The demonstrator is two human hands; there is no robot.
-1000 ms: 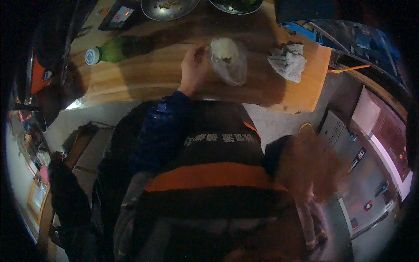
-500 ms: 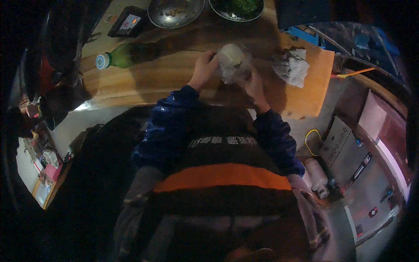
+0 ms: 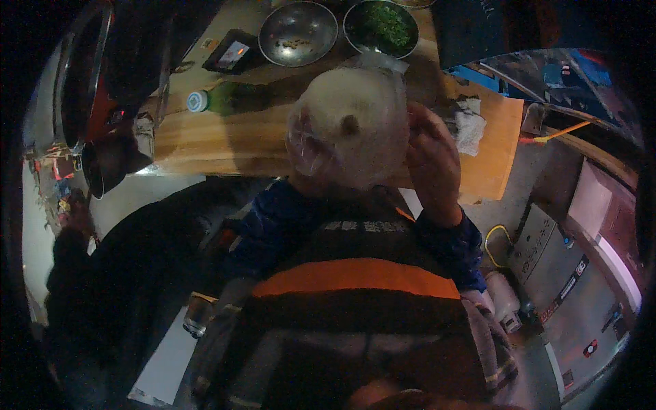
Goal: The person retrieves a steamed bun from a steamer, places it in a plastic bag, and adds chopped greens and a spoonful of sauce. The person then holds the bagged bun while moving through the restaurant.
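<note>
A clear plastic bag (image 3: 393, 147) with a round, pale, bun-like thing (image 3: 342, 99) in it is held up close before me, over the table's near edge. The pale thing shows a dark spot at its middle. My left hand (image 3: 307, 147) grips the bag from behind and below, its fingers partly showing through the film. My right hand (image 3: 435, 164) is at the bag's right side, fingers bent with their tips against its edge; blur hides the exact grip.
On the wooden table (image 3: 212, 147) lies a green bottle (image 3: 229, 98) with a white cap. Behind it are a dark device (image 3: 232, 51) with a lit screen, a metal bowl (image 3: 298, 27) with small bits, and a bowl of chopped greens (image 3: 383, 26). A crumpled white cloth (image 3: 470, 130) lies at the right.
Both hands have lifted the bag from over the table toward me, so it looks much larger. The right hand has moved from beneath the bag to its right side. The view has shifted slightly.
</note>
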